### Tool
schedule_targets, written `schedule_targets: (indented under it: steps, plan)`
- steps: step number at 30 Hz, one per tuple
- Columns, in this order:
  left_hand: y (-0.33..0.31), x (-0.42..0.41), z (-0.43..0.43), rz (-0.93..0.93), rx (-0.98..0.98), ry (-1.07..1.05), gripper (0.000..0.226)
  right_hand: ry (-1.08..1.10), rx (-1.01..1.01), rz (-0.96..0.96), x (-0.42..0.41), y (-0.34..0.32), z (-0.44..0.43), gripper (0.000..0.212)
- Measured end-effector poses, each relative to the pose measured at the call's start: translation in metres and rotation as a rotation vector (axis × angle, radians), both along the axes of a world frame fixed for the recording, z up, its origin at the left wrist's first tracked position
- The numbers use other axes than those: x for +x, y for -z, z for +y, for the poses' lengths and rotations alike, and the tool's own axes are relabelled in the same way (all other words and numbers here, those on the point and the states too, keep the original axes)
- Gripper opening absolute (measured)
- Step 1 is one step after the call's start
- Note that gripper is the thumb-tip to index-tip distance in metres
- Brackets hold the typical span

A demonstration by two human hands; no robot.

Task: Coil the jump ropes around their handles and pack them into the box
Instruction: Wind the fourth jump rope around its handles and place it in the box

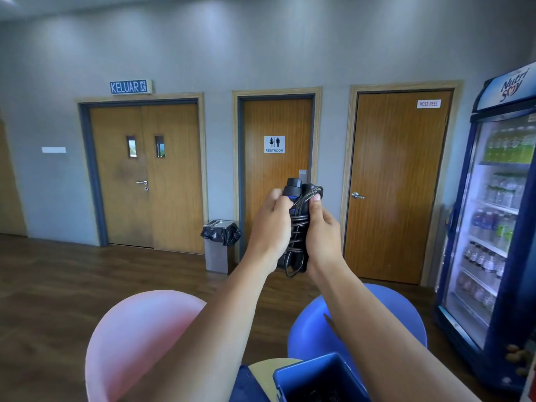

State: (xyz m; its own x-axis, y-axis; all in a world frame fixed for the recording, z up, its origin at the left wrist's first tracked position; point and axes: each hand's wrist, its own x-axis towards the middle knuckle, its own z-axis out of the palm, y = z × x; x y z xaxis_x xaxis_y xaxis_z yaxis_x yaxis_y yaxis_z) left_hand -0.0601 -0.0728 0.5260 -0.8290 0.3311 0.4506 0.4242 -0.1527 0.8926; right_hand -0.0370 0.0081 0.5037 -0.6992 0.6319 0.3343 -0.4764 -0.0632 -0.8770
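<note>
A black jump rope with blue-ringed handles is held upright in front of me, its dark cord wound in several turns around the two handles. My left hand grips the bundle from the left, thumb near the blue ring. On the right side my right hand holds it, with the thumb pressing a loop of cord near the handle tops. A loose loop hangs below the bundle. The blue box sits open at the bottom of the view, under my right forearm; something dark lies inside it.
A pink chair and a blue chair stand just beyond the table. A drinks fridge fills the right side. A lined bin stands by the restroom door across the wooden floor.
</note>
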Motion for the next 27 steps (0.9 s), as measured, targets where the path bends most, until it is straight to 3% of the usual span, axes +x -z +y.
schedule_targets:
  steps: [6, 9, 14, 27]
  plan:
    - [0.001, 0.001, -0.001, 0.049, 0.027, 0.025, 0.029, -0.010, 0.029, 0.008, 0.004, -0.004, 0.002, 0.047]
    - [0.000, 0.002, -0.004, 0.127, -0.002, 0.103, 0.044, -0.056, 0.048, -0.023, 0.004, -0.002, 0.005, 0.043]
    - [0.000, 0.000, 0.000, 0.151, -0.002, 0.085, 0.031, -0.069, 0.059, -0.049, 0.007, 0.000, 0.002, 0.042]
    - [0.006, 0.000, 0.003, 0.153, -0.007, 0.036, 0.035, 0.012, 0.073, -0.023, 0.003, 0.003, 0.004, 0.043]
